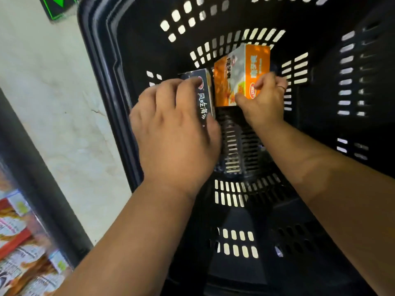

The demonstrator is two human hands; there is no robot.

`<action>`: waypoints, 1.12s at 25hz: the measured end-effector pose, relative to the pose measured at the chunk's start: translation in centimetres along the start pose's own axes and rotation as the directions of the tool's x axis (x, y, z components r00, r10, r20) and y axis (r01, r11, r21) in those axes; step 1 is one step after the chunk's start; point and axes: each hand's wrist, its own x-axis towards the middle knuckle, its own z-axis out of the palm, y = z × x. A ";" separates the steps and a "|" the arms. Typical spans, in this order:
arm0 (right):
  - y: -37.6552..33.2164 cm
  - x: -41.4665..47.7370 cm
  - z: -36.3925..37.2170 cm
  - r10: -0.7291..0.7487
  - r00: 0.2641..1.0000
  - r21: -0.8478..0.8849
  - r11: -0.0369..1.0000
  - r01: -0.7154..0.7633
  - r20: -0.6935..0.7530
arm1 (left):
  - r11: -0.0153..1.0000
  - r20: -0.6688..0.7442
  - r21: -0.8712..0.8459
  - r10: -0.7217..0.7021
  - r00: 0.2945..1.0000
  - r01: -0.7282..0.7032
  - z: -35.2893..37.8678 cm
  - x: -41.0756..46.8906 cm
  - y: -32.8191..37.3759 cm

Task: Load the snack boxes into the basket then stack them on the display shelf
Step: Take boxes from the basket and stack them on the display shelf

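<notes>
1. A black slotted basket is filling most of the view, and a pale marbled floor is lying to its left and showing bright through its slots
2. A dark upright bar is running down the left edge, with blurred red and orange snack packets sitting beyond it at the lower left
3. The left hand is reaching down inside the basket near its left wall, gripping a dark box with fingers curled over the far end and the thumb lying along the near side
4. The right hand, wearing a ring, is pinching an orange box at its near corner, thumb on the front face and fingers curled round the right side
5. The orange box is standing slightly tilted deep in the basket, near the far wall
6. The dark box, bearing white lettering, is sitting just left of the orange box; whether they are touching is unclear
7. A green-edged sign is peeking in at the top left
</notes>
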 end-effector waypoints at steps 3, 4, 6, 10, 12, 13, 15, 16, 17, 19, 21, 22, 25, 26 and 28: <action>1.7 -0.5 -0.9 0.056 0.998 0.017 0.998 -0.056 -0.038 | 0.973 0.114 -0.199 -0.091 0.989 0.112 2.1 1.2 2.0; 2.6 -1.2 -1.5 0.056 0.996 0.020 0.998 -0.055 -0.063 | 0.956 0.172 -0.226 -0.150 0.974 0.187 3.3 1.8 2.2; 4.3 -2.8 -2.6 0.113 0.990 0.066 0.992 -0.107 -0.088 | 0.913 0.252 -0.207 -0.297 0.921 0.351 6.2 3.4 1.8; 6.7 -6.5 -3.4 0.194 0.977 0.146 0.973 -0.180 -0.093 | 0.860 0.373 -0.176 -0.393 0.841 0.480 10.1 5.9 1.0; 7.8 -7.7 -3.1 0.167 0.981 0.099 0.982 -0.158 -0.095 | 0.869 0.409 -0.090 -0.413 0.814 0.486 11.4 6.2 0.9; 8.1 -7.8 -2.7 0.152 0.984 0.083 0.986 -0.144 -0.092 | 0.878 0.395 -0.041 -0.424 0.815 0.476 11.8 6.2 0.8; 8.3 -7.6 -2.2 0.161 0.985 0.049 0.986 -0.158 -0.058 | 0.895 0.357 -0.013 -0.412 0.838 0.446 12.6 6.2 1.0; 8.4 -7.4 -2.0 0.180 0.983 -0.005 0.984 -0.180 -0.031 | 0.897 0.350 -0.034 -0.402 0.846 0.441 12.9 6.2 1.2; 8.6 -7.4 -1.8 0.200 0.980 -0.071 0.977 -0.199 0.001 | 0.891 0.351 -0.054 -0.405 0.844 0.450 13.0 6.1 1.4; 8.4 -7.6 -1.6 0.249 0.966 -0.134 0.962 -0.238 0.068 | 0.876 0.366 -0.068 -0.424 0.828 0.478 12.9 6.1 1.2; 8.6 -8.0 -2.1 0.278 0.959 -0.082 0.958 -0.273 0.050 | 0.872 0.421 -0.074 -0.412 0.808 0.484 12.1 6.5 0.9; 8.6 -8.4 -2.6 0.274 0.961 -0.029 0.961 -0.274 0.023 | 0.871 0.449 -0.081 -0.403 0.798 0.485 11.5 6.6 0.9; 7.0 -10.4 -4.6 0.258 0.965 0.113 0.961 -0.253 -0.039 | 0.870 0.484 -0.102 -0.380 0.788 0.482 8.4 5.9 1.6; 6.0 -11.4 -5.5 0.262 0.963 0.130 0.959 -0.252 -0.061 | 0.877 0.502 -0.103 -0.362 0.786 0.470 6.9 5.3 1.9; 3.8 -13.5 -7.5 0.246 0.965 0.154 0.961 -0.229 -0.096 | 0.886 0.527 -0.118 -0.326 0.785 0.447 3.7 4.2 2.4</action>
